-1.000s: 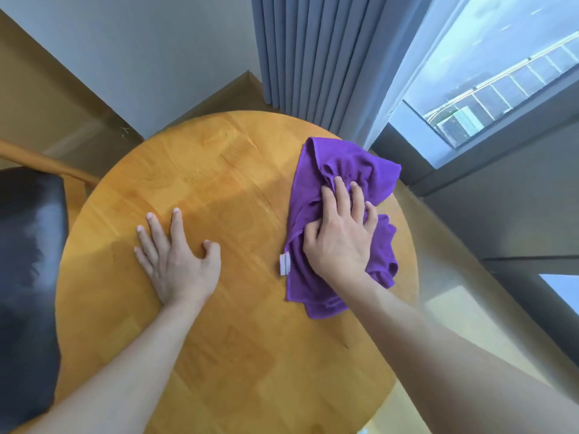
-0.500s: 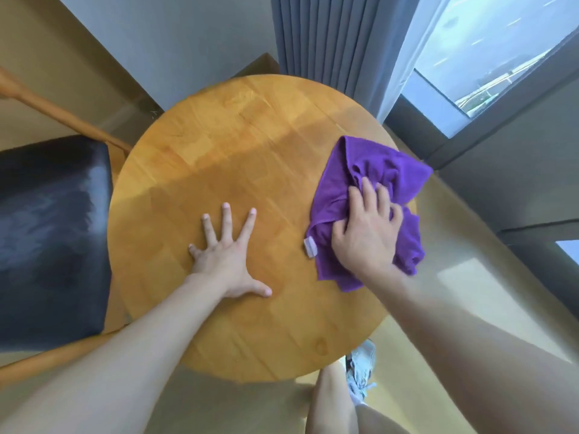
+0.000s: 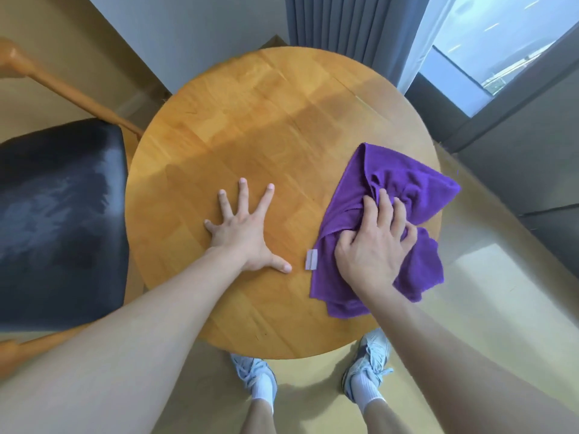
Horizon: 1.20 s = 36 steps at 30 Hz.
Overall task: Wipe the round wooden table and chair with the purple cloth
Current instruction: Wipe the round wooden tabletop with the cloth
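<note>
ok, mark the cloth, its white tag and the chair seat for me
cloth [image 3: 407, 177]: head view, upper fold beyond the right hand's fingers.
white tag [image 3: 311, 260]: head view, middle of the tag at the cloth's left edge.
chair seat [image 3: 59, 220]: head view, middle of the black cushion, left of the table.

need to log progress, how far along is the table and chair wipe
Done: nothing shows as finished; no wiped area can be told apart on the table. In hand: the right hand presses the purple cloth at the table's right edge, where it overhangs the rim, while the left hand lies flat mid-table. Left: probably most of the tabletop, and the chair, which no hand touches.
</note>
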{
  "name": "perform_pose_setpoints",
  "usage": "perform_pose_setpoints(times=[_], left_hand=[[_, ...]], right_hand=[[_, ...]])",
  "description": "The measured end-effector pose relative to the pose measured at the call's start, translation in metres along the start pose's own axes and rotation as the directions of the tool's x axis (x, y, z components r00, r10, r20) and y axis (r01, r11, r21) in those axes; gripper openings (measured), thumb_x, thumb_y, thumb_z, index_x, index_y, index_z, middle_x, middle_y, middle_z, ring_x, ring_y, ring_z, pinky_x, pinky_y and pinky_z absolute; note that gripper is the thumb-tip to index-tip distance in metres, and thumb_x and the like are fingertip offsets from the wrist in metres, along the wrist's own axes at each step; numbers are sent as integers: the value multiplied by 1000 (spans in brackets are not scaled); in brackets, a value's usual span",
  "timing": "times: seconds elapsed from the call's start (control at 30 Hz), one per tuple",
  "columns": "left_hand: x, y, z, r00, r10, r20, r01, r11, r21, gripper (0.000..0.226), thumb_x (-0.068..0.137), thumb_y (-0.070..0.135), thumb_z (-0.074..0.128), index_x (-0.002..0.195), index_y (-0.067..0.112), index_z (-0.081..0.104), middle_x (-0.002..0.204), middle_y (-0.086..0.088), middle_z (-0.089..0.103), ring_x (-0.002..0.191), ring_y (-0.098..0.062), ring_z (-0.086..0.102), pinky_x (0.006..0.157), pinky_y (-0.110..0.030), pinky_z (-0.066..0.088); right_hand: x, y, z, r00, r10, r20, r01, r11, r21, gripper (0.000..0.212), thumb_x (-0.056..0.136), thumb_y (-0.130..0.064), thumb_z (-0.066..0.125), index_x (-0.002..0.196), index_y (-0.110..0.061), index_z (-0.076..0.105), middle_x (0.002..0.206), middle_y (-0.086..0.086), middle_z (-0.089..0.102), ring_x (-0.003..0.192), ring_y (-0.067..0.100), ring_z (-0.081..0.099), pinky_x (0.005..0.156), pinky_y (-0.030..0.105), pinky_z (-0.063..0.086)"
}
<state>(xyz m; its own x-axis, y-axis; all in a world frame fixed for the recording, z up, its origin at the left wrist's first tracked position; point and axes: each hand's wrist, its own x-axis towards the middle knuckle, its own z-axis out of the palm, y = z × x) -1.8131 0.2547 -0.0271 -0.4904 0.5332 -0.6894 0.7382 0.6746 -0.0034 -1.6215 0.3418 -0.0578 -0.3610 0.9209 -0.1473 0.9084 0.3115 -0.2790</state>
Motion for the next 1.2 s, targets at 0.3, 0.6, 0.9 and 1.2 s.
perform_pose_setpoints(times=[0.3, 0.6, 0.9, 1.2], left_hand=[[8, -6, 9, 998, 58, -31, -60, 997, -47, 162, 42, 75, 90, 145, 54, -34, 156, 1, -48, 149, -44, -31, 110, -83, 11], [-2, -113, 2, 908, 328, -259, -397, 871, -290, 63, 91, 27, 72, 148, 34, 48, 164, 12, 34, 151, -12, 29, 120, -34, 26], [-9, -112, 5, 877, 362, -316, -471, 778, -416, 101, 81, 46, 78, 162, 37, 17, 166, 9, 26, 150, -18, 22, 121, -42, 27], [7, -77, 14, 938, 263, -228, -334, 864, -377, 58, 81, 34, 72, 133, 27, 47, 123, -6, 62, 120, -33, 56, 91, -37, 45]], right_hand=[[-33, -30, 17, 995, -75, 64, 83, 986, -142, 73, 75, -34, 41, 146, -17, 49, 162, 4, 37, 149, 31, 27, 113, 53, 21], [-84, -78, 36, 930, -364, 48, 365, 931, -1, 70, 66, -10, 44, 133, -13, 65, 151, 0, 54, 145, 30, 40, 116, 55, 24], [-89, -72, 10, 596, -790, 144, 779, 612, 136, 66, 86, -22, 50, 151, -20, 47, 160, -1, 41, 147, 27, 39, 123, 52, 23], [-99, -58, 40, 955, -280, 100, 272, 958, 89, 66, 94, -46, 37, 150, -12, 44, 165, 5, 33, 155, 25, 23, 127, 48, 11]])
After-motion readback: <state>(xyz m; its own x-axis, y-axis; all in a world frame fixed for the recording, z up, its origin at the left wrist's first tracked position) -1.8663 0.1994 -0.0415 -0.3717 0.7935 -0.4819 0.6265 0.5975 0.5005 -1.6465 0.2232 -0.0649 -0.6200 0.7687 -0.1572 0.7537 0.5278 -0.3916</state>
